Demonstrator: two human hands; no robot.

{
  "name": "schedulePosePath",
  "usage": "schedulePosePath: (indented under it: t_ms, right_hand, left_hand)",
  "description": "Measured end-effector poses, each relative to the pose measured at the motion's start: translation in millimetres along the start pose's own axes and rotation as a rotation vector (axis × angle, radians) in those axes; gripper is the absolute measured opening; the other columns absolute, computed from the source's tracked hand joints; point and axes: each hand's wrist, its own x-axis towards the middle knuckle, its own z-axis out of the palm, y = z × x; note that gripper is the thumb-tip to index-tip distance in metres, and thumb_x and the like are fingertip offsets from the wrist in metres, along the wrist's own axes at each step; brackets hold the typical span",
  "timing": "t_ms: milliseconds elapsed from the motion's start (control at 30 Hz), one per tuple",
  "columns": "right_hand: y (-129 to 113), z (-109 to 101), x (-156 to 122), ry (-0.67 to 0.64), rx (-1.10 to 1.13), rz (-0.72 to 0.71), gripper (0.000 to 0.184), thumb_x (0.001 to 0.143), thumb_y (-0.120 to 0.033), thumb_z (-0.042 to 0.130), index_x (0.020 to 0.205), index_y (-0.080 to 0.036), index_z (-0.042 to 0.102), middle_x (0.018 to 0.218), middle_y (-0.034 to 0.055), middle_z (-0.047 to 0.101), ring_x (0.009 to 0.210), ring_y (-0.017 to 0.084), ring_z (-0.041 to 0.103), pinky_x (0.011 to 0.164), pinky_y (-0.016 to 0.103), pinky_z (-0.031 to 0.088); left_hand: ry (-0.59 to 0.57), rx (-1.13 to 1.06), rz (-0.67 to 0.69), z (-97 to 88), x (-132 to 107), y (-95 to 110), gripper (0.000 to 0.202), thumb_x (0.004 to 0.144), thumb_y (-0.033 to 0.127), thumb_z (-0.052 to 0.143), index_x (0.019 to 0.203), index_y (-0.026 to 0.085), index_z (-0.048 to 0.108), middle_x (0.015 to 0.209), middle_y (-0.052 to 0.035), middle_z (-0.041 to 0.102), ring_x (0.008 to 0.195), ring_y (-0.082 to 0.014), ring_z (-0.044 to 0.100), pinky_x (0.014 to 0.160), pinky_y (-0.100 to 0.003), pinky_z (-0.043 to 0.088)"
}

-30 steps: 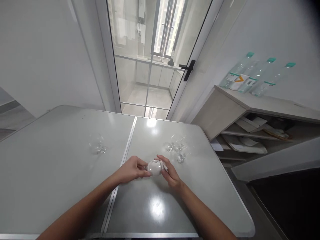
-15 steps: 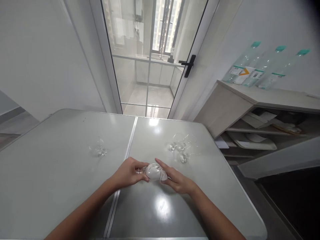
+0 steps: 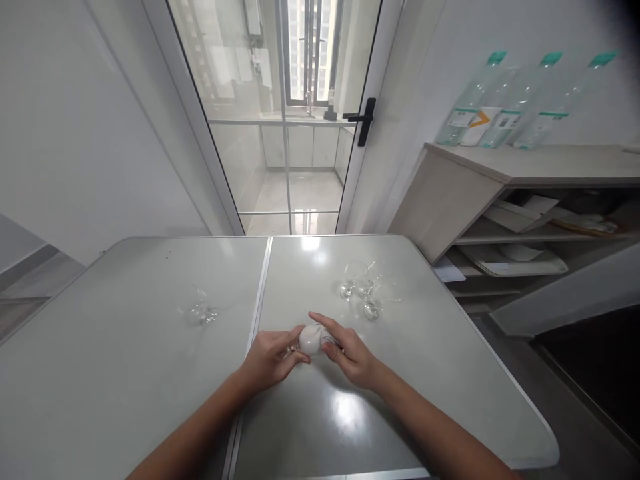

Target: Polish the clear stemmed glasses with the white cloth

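Both my hands meet over the middle of a grey-white table (image 3: pixel 125 373). My left hand (image 3: pixel 273 360) pinches the stem end of a small clear wine glass (image 3: pixel 310 339) lying sideways. My right hand (image 3: pixel 347 352) curls round the bowl, with something white inside or against it; I cannot make out what. A group of clear stemmed glasses (image 3: pixel 367 290) stands just beyond my right hand. One more clear glass (image 3: pixel 201 310) stands alone to the left.
A glass door with a black handle (image 3: pixel 361 120) lies beyond the table. On the right a wooden shelf unit (image 3: pixel 500 200) holds papers, with three teal-capped plastic bottles (image 3: pixel 505 107) on top. The table's right edge is rounded.
The view has swung left and tilted. My hands have stayed together on the glass; my right fingers have shifted over the bowl and my left hand has moved slightly nearer.
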Motion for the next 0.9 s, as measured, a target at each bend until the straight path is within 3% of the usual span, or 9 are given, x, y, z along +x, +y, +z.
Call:
schedulePosePath:
  t_ms: [133, 267, 367, 433, 500, 567, 667, 800, 900]
  right_hand:
    - [3, -4, -4, -0.011, -0.037, -0.248, 0.050, 0.108, -0.038, 0.040, 0.157, -0.027, 0.038, 0.096, 0.0053, 0.061, 0.090, 0.022, 0.056, 0.085, 0.039, 0.049]
    - [1, -4, -1, -0.013, -0.134, -0.297, 0.049, 0.107, -0.036, 0.038, 0.154, -0.025, 0.040, 0.092, 0.0055, 0.057, 0.092, 0.024, 0.052, 0.083, 0.040, 0.049]
    - [0, 0, 2, 0.020, -0.258, -0.300, 0.043, 0.107, -0.030, 0.036, 0.148, -0.024, 0.043, 0.090, 0.0049, 0.058, 0.087, 0.023, 0.051, 0.092, 0.046, 0.045]
    - [-2, 4, 3, 0.064, -0.291, -0.236, 0.040, 0.107, -0.029, 0.035, 0.145, -0.024, 0.046, 0.092, 0.0048, 0.061, 0.086, 0.023, 0.052, 0.097, 0.049, 0.042]
    - [-3, 8, 5, 0.124, -0.239, -0.087, 0.038, 0.108, -0.034, 0.036, 0.143, -0.025, 0.049, 0.094, 0.0048, 0.062, 0.087, 0.023, 0.053, 0.094, 0.045, 0.042]
    - [-5, 11, 7, 0.189, -0.107, 0.101, 0.039, 0.108, -0.041, 0.036, 0.141, -0.026, 0.052, 0.093, 0.0040, 0.062, 0.087, 0.022, 0.054, 0.087, 0.040, 0.044]
    - [-4, 11, 10, 0.254, 0.153, 0.292, 0.045, 0.107, -0.051, 0.039, 0.144, -0.029, 0.050, 0.101, 0.0035, 0.064, 0.090, 0.021, 0.057, 0.087, 0.036, 0.045]
    - [-5, 9, 10, 0.233, 0.334, 0.356, 0.051, 0.105, -0.056, 0.042, 0.148, -0.029, 0.049, 0.109, 0.0043, 0.065, 0.096, 0.021, 0.059, 0.090, 0.035, 0.046]
    - [-10, 7, 9, 0.162, 0.317, 0.289, 0.049, 0.107, -0.054, 0.039, 0.146, -0.026, 0.048, 0.097, 0.0028, 0.066, 0.089, 0.019, 0.060, 0.087, 0.035, 0.046]
  left_hand:
    - [-0.370, -0.717, -0.492, -0.8, 6, 10, 0.048, 0.086, 0.057, 0.071, 0.077, 0.010, 0.074, 0.052, 0.0029, 0.046, 0.046, -0.0070, 0.033, 0.046, -0.024, 0.025]
    - [-0.401, -0.905, -0.616, -3.9, 13, 10, 0.051, 0.078, 0.059, 0.077, 0.065, 0.010, 0.069, 0.048, 0.0043, 0.040, 0.043, -0.0049, 0.025, 0.045, -0.025, 0.017]
    - [-0.284, -0.709, -0.571, -2.7, 11, 7, 0.042, 0.082, 0.051, 0.076, 0.070, 0.011, 0.072, 0.052, 0.0033, 0.046, 0.047, -0.0067, 0.033, 0.047, -0.023, 0.022]
    - [-0.150, -0.444, -0.441, 0.7, 6, 3, 0.030, 0.087, 0.042, 0.073, 0.080, 0.013, 0.076, 0.056, 0.0029, 0.052, 0.051, -0.0080, 0.040, 0.050, -0.022, 0.029]
    - [0.017, -0.117, -0.193, 3.9, 1, -2, 0.023, 0.090, 0.035, 0.072, 0.102, 0.016, 0.078, 0.061, 0.0028, 0.061, 0.053, -0.0091, 0.049, 0.054, -0.022, 0.038]
    - [0.148, 0.199, 0.094, 5.2, -3, -6, 0.036, 0.091, 0.029, 0.072, 0.126, 0.019, 0.070, 0.065, 0.0024, 0.068, 0.055, -0.0103, 0.057, 0.058, -0.022, 0.043]
    - [0.193, 0.527, 0.352, 4.7, -4, -10, 0.056, 0.091, 0.019, 0.073, 0.144, 0.016, 0.056, 0.067, 0.0012, 0.070, 0.058, -0.0123, 0.063, 0.061, -0.024, 0.045]
    - [0.160, 0.502, 0.313, 9.6, -4, -7, 0.050, 0.093, 0.022, 0.071, 0.141, 0.016, 0.059, 0.065, 0.0011, 0.068, 0.056, -0.0117, 0.061, 0.058, -0.023, 0.043]
    - [0.071, 0.149, -0.005, 13.7, -4, 0, 0.036, 0.092, 0.034, 0.070, 0.124, 0.018, 0.071, 0.063, 0.0029, 0.064, 0.053, -0.0101, 0.053, 0.055, -0.022, 0.040]
